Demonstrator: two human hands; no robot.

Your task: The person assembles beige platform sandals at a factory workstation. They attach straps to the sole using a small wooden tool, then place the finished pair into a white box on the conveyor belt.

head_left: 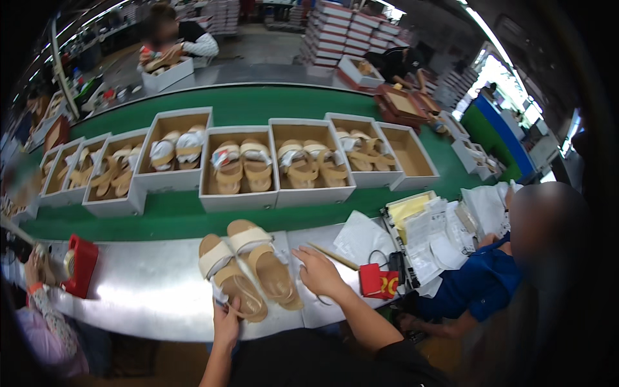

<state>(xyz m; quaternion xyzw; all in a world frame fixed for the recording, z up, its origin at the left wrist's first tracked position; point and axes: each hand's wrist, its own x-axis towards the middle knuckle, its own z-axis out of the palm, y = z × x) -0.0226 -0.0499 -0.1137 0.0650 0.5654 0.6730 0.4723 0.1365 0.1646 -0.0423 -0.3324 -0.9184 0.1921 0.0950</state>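
Two tan sandals with white straps lie side by side on the metal table edge (148, 290) in front of me. My left hand (225, 320) pinches the heel end of the left sandal (231, 277). My right hand (318, 271) rests flat, fingers spread, on white tissue paper (371, 238) just right of the right sandal (265, 263). A thin wooden stick (332, 255) lies beside that hand.
A row of open white boxes (238, 169) with sandal pairs sits on the green conveyor belt (258, 103); the rightmost box (409, 155) holds no sandals. A red tape dispenser (80, 264) stands at left, a red tool (379, 280) and papers at right. A person in blue sits at right; others work behind.
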